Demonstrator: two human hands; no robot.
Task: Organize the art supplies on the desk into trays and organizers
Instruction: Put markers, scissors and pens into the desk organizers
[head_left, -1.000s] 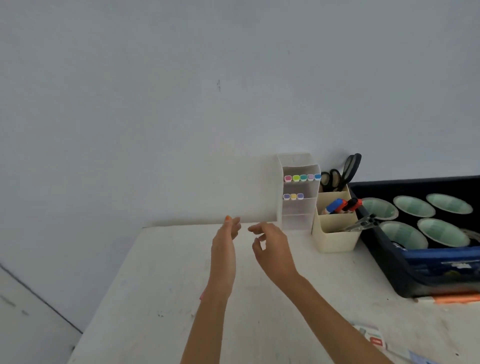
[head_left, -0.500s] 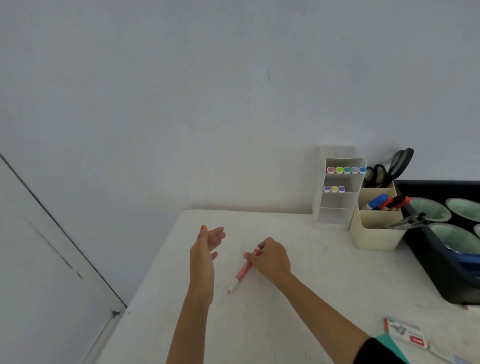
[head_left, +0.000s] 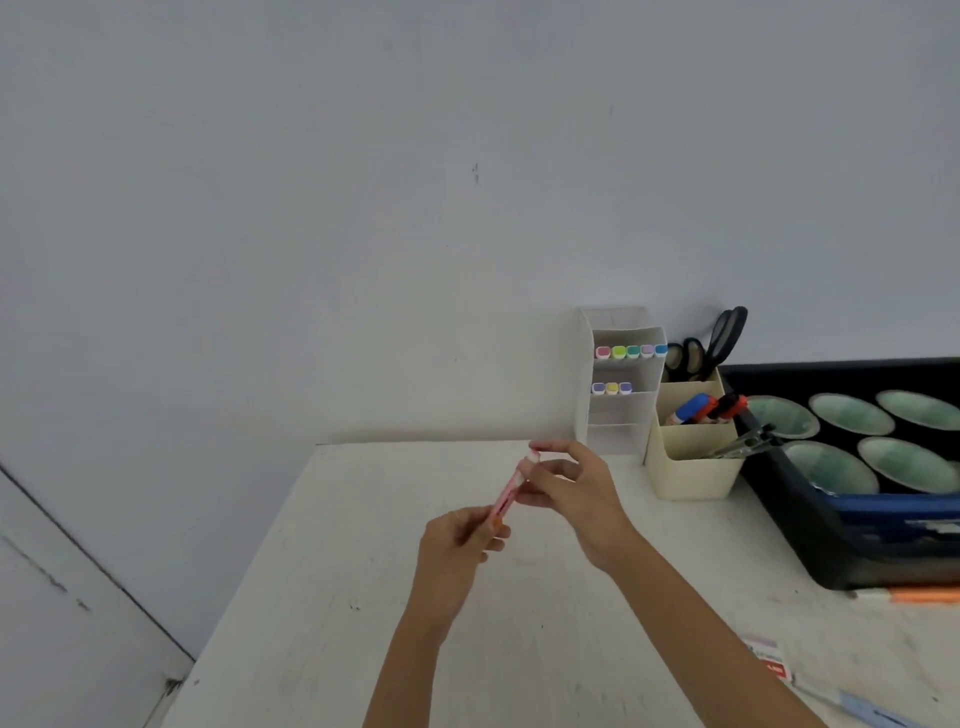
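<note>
I see both hands meeting over the white desk on one pink marker, which is tilted and held clear of the surface. My left hand curls around its lower end; my right hand pinches the upper, white-tipped end between thumb and fingers. The marker sits just in front and left of the white tiered organizer, whose upper shelves hold pastel pens. A cream holder with scissors stands beside it, and a black tray lies to the right.
</note>
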